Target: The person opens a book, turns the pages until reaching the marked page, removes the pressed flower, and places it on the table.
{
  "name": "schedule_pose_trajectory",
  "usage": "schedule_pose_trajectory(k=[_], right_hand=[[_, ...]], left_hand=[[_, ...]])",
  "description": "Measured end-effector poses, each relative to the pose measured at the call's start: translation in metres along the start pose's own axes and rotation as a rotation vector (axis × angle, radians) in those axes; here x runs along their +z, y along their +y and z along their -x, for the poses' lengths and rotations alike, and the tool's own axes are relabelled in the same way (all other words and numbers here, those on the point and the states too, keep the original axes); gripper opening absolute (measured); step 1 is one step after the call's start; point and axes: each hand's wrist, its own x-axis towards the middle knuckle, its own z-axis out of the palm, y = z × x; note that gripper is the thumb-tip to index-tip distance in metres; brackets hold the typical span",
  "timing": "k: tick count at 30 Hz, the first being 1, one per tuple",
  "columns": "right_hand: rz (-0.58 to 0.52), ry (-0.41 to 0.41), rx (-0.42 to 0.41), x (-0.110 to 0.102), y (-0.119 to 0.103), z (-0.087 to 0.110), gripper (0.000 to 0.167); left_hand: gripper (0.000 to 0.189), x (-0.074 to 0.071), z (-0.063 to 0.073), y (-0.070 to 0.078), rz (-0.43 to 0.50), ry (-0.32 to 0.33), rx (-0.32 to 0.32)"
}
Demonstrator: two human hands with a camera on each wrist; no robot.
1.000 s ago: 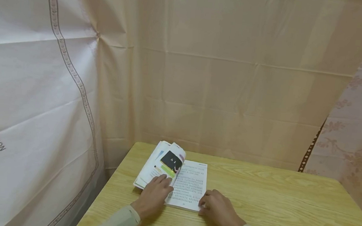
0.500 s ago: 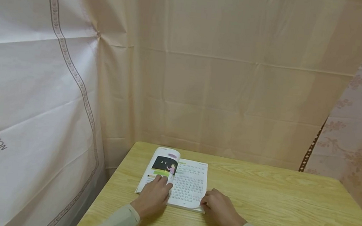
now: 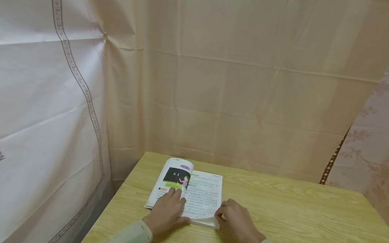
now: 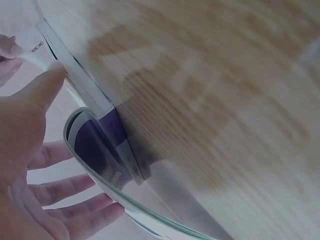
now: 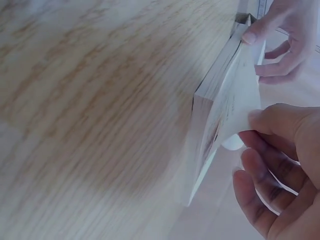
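Note:
An open book point(image 3: 203, 196) lies on the wooden table, its left page printed with a blackboard picture and its right page full of text lines. My left hand point(image 3: 167, 209) rests on the lower left page with fingers extended, its thumb at the bottom edge near the spine. In the left wrist view the left-hand pages bow up in a curve, and the purple part of the book's spine point(image 4: 113, 126) shows beneath. Between thumb and index finger my right hand point(image 3: 237, 222) pinches the lower right corner of a page point(image 5: 239, 102), lifted off the stack below.
The wooden table point(image 3: 297, 221) extends to the right of the book. A beige cloth point(image 3: 245, 103) hangs behind it, a white printed cloth point(image 3: 39, 122) on the left and a floral one point(image 3: 385, 147) on the right.
The raised left-hand pages have settled lower to the left. The right hand has lifted the right page's corner away from the stack. The left thumb has spread toward the right page's bottom edge.

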Motion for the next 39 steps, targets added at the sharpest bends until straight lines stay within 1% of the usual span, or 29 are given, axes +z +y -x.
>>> schedule_pose_trajectory(k=[4,7,10,13,15,18,21,22,24,27,29,30,31,32,36,38,39], right_hand=[[-0.012,0.045,0.004,-0.002,-0.001,-0.002,0.010],[-0.009,0.108,0.008,-0.002,-0.002,-0.004,0.012],[-0.028,0.178,0.036,-0.001,-0.003,-0.005,0.015],[-0.066,0.235,0.076,-0.001,-0.004,-0.005,0.025],[-0.087,0.246,0.102,-0.001,-0.004,-0.005,0.035],[-0.099,0.209,0.122,0.000,-0.004,-0.003,0.045],[-0.104,0.131,0.132,0.002,-0.004,-0.001,0.042],[-0.102,0.105,0.132,0.003,-0.004,-0.001,0.041],[-0.105,0.066,0.126,0.004,-0.004,0.000,0.037],[-0.098,0.044,0.112,0.006,-0.004,0.001,0.034],[-0.100,0.043,0.101,0.006,-0.004,0.001,0.032],[-0.100,0.043,0.098,0.006,-0.004,0.001,0.032],[-0.098,0.042,0.095,0.007,-0.004,0.002,0.032],[-0.100,0.035,0.098,0.007,-0.004,0.001,0.031],[-0.097,-0.006,0.099,0.008,-0.004,0.002,0.032],[-0.097,-0.035,0.103,0.009,-0.004,0.003,0.033],[-0.095,-0.047,0.102,0.010,-0.004,0.004,0.034]], left_hand=[[0.056,0.000,0.000,-0.001,-0.006,0.016,0.003],[0.051,0.001,-0.001,-0.001,-0.002,0.033,0.004],[0.044,0.003,-0.001,-0.001,0.003,0.047,0.003],[0.035,0.005,0.000,0.000,0.006,0.063,-0.014],[0.029,0.005,0.000,0.000,0.006,0.069,-0.031],[0.022,0.004,-0.001,-0.001,0.008,0.062,-0.063],[0.017,0.002,-0.002,-0.002,0.025,0.026,-0.097],[0.017,0.002,-0.002,-0.002,0.031,0.016,-0.106],[0.027,0.001,-0.002,-0.003,0.045,0.008,-0.119],[0.051,0.001,0.000,-0.004,0.047,0.038,-0.127],[0.069,0.001,0.001,-0.005,0.042,0.080,-0.125],[0.073,0.001,0.001,-0.006,0.040,0.103,-0.126],[0.075,0.002,0.000,-0.006,0.034,0.122,-0.124],[0.073,0.001,0.000,-0.007,0.036,0.139,-0.124],[0.071,-0.003,-0.004,-0.008,0.040,0.153,-0.139],[0.074,-0.005,-0.005,-0.009,0.045,0.165,-0.144],[0.079,-0.005,-0.005,-0.009,0.041,0.174,-0.144]])
